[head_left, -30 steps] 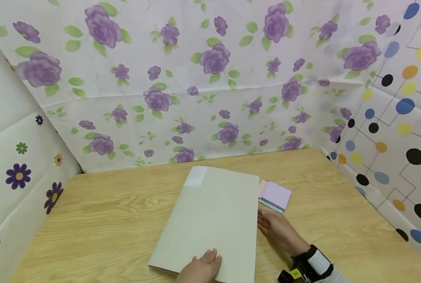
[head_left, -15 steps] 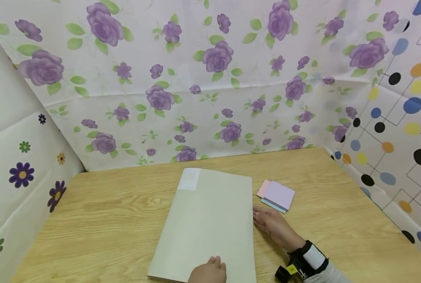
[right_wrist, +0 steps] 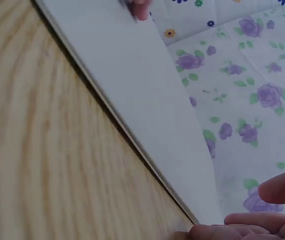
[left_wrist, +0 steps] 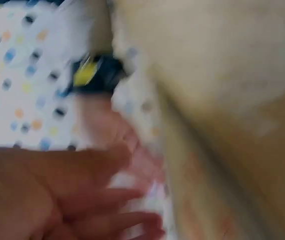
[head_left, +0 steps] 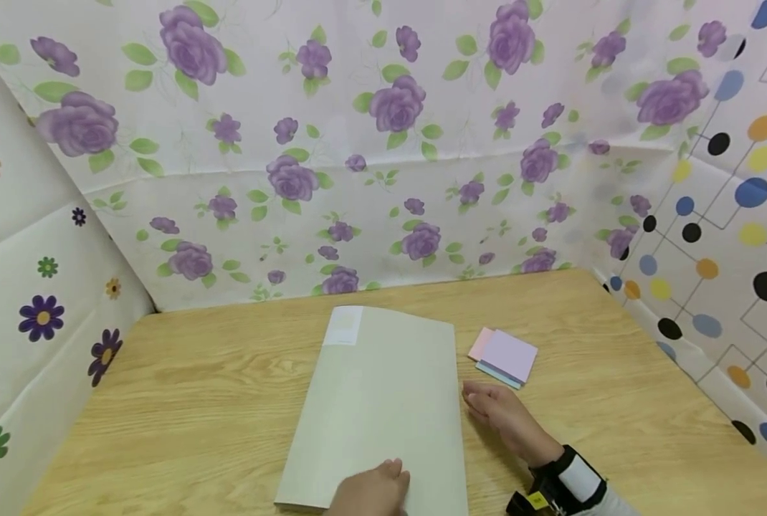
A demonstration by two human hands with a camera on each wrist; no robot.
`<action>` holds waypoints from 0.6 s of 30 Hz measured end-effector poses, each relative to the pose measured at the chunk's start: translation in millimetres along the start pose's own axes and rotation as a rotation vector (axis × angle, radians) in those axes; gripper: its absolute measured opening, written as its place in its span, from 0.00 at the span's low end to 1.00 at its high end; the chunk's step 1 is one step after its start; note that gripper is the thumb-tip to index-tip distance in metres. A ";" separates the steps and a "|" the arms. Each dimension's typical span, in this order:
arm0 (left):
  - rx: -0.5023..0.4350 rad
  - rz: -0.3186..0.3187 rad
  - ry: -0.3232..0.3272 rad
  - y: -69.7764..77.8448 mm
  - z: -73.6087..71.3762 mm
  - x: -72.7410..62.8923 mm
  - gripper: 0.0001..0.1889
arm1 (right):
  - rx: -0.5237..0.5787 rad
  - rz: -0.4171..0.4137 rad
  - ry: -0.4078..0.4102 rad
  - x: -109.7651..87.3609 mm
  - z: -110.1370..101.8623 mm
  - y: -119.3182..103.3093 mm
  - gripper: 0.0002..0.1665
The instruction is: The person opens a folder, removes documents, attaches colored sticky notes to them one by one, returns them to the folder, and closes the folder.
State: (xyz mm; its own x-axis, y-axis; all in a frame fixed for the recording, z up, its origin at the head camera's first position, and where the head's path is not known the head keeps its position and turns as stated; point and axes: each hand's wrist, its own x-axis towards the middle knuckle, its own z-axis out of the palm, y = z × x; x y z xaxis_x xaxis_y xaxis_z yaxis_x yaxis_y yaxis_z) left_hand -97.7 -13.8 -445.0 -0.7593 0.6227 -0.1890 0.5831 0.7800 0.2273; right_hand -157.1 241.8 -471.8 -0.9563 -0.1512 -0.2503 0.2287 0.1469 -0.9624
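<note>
A large flat pale-grey folder or book (head_left: 383,401) lies closed on the table, a white label (head_left: 343,325) at its far left corner; which of the two it is I cannot tell. Over its near part is my left hand (head_left: 373,489), blurred in the left wrist view, its fingers extended and not wrapped round anything. My right hand (head_left: 509,421) lies beside the right edge, fingers together. In the right wrist view, that hand's fingers (right_wrist: 252,230) are at the cover's edge with the thumb raised apart. Contact between them is hard to judge.
A small stack of lilac, pink and blue sticky notes (head_left: 505,357) lies right of the folder or book. The wooden table (head_left: 183,401) meets a flowered cloth (head_left: 241,215) at the back and a dotted cloth (head_left: 712,287) at the right.
The folder or book has turned slightly and its far end has shifted left, standing straighter. My left hand first drew nearer the front edge, then moved slightly forward. The right hand stayed alongside the right edge.
</note>
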 end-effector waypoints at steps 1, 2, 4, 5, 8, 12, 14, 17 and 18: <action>-0.012 0.047 0.013 -6.8 -9.1 -3.8 0.23 | -0.003 0.012 -0.002 -2.0 -1.1 0.1 0.30; -0.015 0.104 0.038 -14.6 -18.1 -7.1 0.22 | -0.011 0.019 -0.013 -4.0 -2.5 0.6 0.30; 0.017 0.225 0.096 -35.0 -37.5 -11.6 0.20 | -0.011 0.034 -0.036 -8.4 -5.5 1.2 0.31; 0.036 0.278 0.141 -47.0 -46.2 -12.2 0.19 | -0.002 0.040 -0.056 -10.7 -6.9 1.6 0.31; 0.123 0.338 0.239 -86.9 -66.9 -8.5 0.24 | 0.040 0.069 -0.106 -16.8 -9.8 3.4 0.32; 0.301 0.358 0.233 -137.9 -75.6 -1.4 0.34 | 0.100 0.086 -0.164 -21.2 -10.8 5.8 0.33; 0.411 0.397 0.222 -155.7 -72.5 1.1 0.34 | 0.106 0.084 -0.175 -21.9 -11.0 7.1 0.33; 0.498 0.476 0.230 -170.1 -66.2 5.0 0.33 | 0.113 0.092 -0.161 -22.6 -10.8 8.4 0.32; 0.513 0.504 0.242 -172.2 -65.0 6.6 0.33 | 0.114 0.096 -0.154 -22.5 -10.8 8.7 0.32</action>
State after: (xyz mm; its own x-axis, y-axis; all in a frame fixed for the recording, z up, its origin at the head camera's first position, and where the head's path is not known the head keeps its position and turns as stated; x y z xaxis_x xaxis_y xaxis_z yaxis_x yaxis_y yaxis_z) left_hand -221.9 -148.1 -423.3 -0.3731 0.9265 0.0486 0.8928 0.3727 -0.2530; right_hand -135.6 257.1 -473.4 -0.8919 -0.2908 -0.3463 0.3450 0.0575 -0.9369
